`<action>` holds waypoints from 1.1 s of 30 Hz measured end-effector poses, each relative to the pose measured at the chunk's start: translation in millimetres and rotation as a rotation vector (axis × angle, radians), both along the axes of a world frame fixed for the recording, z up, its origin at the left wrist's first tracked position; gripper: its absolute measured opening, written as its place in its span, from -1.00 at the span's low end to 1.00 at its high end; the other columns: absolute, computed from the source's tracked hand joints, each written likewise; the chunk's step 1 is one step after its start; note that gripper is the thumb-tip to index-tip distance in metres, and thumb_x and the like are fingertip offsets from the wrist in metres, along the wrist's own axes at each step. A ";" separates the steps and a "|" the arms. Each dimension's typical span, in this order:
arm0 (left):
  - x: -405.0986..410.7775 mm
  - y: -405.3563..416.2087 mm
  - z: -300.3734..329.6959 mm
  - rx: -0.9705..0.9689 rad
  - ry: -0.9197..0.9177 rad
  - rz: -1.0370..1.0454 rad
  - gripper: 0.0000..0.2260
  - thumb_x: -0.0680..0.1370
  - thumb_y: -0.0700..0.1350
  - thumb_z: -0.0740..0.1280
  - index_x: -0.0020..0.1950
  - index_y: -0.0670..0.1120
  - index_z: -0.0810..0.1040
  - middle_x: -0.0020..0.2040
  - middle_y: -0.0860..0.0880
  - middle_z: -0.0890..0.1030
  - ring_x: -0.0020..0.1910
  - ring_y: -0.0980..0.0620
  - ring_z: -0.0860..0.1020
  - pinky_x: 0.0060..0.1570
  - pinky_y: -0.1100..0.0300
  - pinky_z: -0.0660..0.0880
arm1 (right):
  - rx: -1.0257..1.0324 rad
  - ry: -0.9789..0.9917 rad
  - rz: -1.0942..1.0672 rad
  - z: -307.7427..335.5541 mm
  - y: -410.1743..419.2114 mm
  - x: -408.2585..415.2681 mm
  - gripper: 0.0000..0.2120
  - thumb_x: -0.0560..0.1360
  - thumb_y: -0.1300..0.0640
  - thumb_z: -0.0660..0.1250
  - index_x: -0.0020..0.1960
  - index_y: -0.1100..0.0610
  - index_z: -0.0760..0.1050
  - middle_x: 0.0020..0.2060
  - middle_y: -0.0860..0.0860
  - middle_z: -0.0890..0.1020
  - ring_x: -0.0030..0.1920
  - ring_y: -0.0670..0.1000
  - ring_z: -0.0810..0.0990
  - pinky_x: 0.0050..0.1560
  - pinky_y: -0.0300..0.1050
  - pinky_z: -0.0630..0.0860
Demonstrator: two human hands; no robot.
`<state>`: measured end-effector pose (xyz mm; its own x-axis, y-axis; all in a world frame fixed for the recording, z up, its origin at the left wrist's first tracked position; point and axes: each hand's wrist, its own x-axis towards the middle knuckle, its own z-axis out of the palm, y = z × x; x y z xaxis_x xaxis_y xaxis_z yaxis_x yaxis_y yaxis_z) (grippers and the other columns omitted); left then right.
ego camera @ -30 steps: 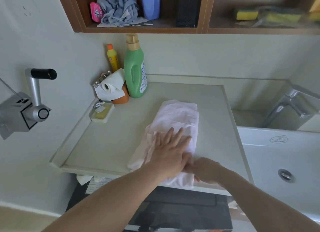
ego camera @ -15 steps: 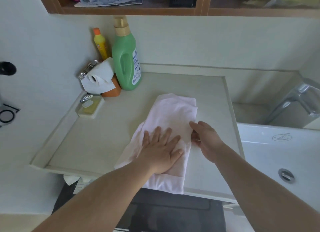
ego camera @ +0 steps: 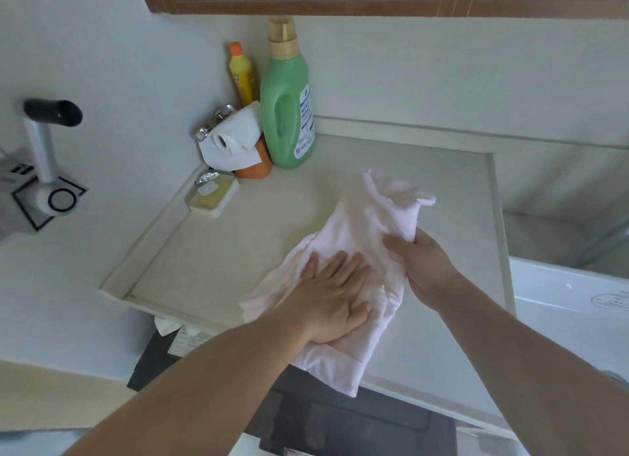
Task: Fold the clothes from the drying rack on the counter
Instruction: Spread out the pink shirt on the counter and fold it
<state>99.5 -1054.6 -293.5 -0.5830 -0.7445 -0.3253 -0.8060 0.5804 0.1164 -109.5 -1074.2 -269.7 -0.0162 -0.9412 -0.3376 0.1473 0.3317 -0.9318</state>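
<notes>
Two hands: left hand (ego camera: 332, 294) flat on garment (ego camera: 366, 224) (pale pink), right hand (ego camera: 420, 263) pinching its edge.

Counter (ego camera: 211, 261): pale, flat, with a raised lip along its left and far edges. On it lay a pale pink garment (ego camera: 360, 238), its near end hanging over the front edge. At the far left corner stood a green detergent bottle (ego camera: 287, 115), a yellow bottle (ego camera: 241, 74), an orange container (ego camera: 257, 164) with tissue roll (ego camera: 231, 142), and a soap dish (ego camera: 211, 197).
</notes>
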 end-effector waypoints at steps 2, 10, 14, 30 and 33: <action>-2.6 -3.4 -1.2 0.010 0.000 0.029 -0.31 0.61 0.34 -0.22 0.66 0.06 -0.25 0.65 0.12 -0.29 0.61 0.10 -0.33 0.54 -0.21 -0.34 | -0.046 0.062 0.032 9.3 10.4 4.1 -0.77 0.53 0.16 0.39 0.18 0.15 0.63 0.07 0.18 0.71 0.12 0.23 0.69 0.23 0.28 0.57; -3.2 3.8 0.0 -0.317 0.101 0.165 -0.28 0.59 0.44 -0.13 0.67 0.12 -0.07 0.67 0.05 0.04 0.64 -0.07 -0.07 0.57 -0.17 -0.09 | -0.124 0.327 0.160 37.3 58.6 25.7 -0.92 0.55 0.08 0.44 0.02 -0.01 0.70 -0.03 0.02 0.75 0.06 0.06 0.71 0.12 0.06 0.63; -4.7 18.3 9.6 -0.433 0.156 0.242 -0.47 0.60 0.32 0.02 0.56 0.27 0.21 0.51 0.12 0.39 0.53 -0.02 0.26 0.46 -0.05 0.18 | -0.158 0.448 0.169 44.4 74.3 32.7 -0.88 0.56 0.12 0.40 0.04 -0.03 0.69 -0.07 -0.03 0.74 0.02 -0.03 0.70 0.01 -0.10 0.63; 9.4 36.8 15.2 -0.195 -0.060 -0.079 -0.52 0.70 0.01 -0.03 0.63 0.09 0.01 0.67 -0.04 -0.07 0.59 -0.16 0.07 0.49 -0.29 0.06 | -0.075 0.451 -0.157 52.5 85.0 41.2 -0.73 0.56 -0.12 0.26 -0.07 0.07 0.58 -0.13 0.12 0.67 -0.15 0.11 0.62 -0.12 0.02 0.55; 9.0 31.7 20.2 -0.135 -0.046 -0.051 -0.52 0.71 0.04 -0.07 0.65 0.08 -0.02 0.68 -0.03 -0.10 0.63 -0.11 0.05 0.53 -0.24 0.05 | -0.102 0.483 -0.119 49.6 91.6 44.7 -0.80 0.61 -0.08 0.24 -0.03 -0.01 0.59 -0.08 0.04 0.69 0.01 0.11 0.65 0.01 0.01 0.58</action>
<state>108.6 -1023.0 -273.3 -0.6083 -0.7528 -0.2517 -0.7775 0.6289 -0.0019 -64.8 -982.5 -220.1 -0.2569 -0.9510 -0.1721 -0.2768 0.2430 -0.9297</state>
